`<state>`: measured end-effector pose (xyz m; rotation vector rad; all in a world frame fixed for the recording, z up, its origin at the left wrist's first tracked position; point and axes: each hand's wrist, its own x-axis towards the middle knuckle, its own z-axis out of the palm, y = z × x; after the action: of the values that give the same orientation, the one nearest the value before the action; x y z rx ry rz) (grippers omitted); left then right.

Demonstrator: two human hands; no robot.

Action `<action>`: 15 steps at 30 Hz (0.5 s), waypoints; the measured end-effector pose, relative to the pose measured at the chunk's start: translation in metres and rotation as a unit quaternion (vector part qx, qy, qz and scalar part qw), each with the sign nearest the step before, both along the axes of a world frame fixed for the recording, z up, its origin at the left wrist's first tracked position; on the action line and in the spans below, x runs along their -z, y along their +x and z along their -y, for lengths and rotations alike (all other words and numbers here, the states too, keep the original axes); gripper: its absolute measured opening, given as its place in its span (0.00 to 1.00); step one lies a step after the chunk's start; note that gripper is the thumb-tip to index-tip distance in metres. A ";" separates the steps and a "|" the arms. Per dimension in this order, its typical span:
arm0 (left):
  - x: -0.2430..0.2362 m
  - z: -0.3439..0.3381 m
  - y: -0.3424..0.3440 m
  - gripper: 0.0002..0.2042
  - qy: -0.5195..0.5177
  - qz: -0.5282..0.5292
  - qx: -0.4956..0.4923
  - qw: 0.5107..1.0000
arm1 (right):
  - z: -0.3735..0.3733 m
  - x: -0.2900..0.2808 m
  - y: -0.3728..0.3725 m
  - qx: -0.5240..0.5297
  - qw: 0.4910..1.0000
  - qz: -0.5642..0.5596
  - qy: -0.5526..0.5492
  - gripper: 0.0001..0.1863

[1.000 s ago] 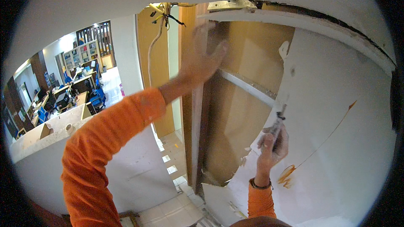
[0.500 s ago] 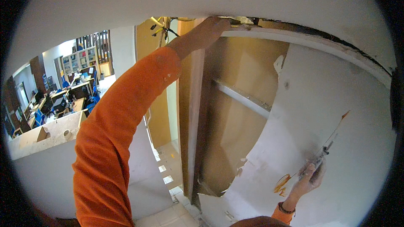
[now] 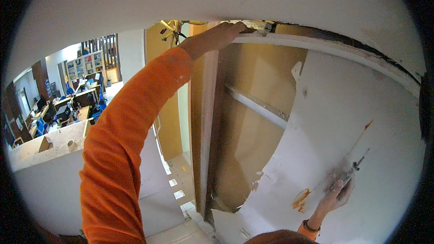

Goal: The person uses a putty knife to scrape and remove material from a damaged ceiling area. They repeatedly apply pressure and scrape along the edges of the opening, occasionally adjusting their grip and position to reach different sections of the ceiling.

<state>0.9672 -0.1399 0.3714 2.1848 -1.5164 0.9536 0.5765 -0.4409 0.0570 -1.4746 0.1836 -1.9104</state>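
Observation:
My left hand (image 3: 219, 36), at the end of my orange sleeve, reaches up to the gap below the white ceiling, its fingers gripping the edge of a long white strip (image 3: 325, 45). Bundled yellow, white and black cables (image 3: 170, 29) hang just left of it. Low on the right, my right hand (image 3: 338, 190) is closed around a dusty narrow tool (image 3: 357, 166) with a dark fitting, held against or close to a white board (image 3: 375, 171). The board's torn left edge exposes a brown panel (image 3: 253, 149) crossed by a metal bar (image 3: 257, 106).
A wooden upright (image 3: 203, 131) stands beside a yellow panel (image 3: 174, 133). At left, a white partition (image 3: 49, 190) carries an open box-like top (image 3: 63, 140); beyond it is an office with desks (image 3: 79, 113), blue chairs and a glass cabinet (image 3: 83, 65). Tiled floor (image 3: 176, 235) shows below.
My left hand has risen from in front of the upright to the gap at the top. My right hand with the tool has moved down and to the right.

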 end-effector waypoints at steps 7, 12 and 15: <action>0.001 -0.002 0.008 0.17 0.015 -0.082 -0.015 0.996 | -0.003 -0.003 0.001 -0.010 1.000 0.006 -0.017 0.27; 0.002 -0.004 0.007 0.16 0.045 -0.042 -0.030 0.998 | 0.004 0.004 -0.002 -0.036 0.999 -0.010 -0.006 0.27; 0.003 -0.002 0.005 0.18 0.044 -0.072 -0.018 0.996 | 0.001 0.002 0.000 -0.037 0.999 0.001 0.001 0.27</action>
<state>0.9723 -0.1379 0.3689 2.2954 -1.4813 0.7351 0.5763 -0.4418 0.0547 -1.4585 0.1286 -1.8526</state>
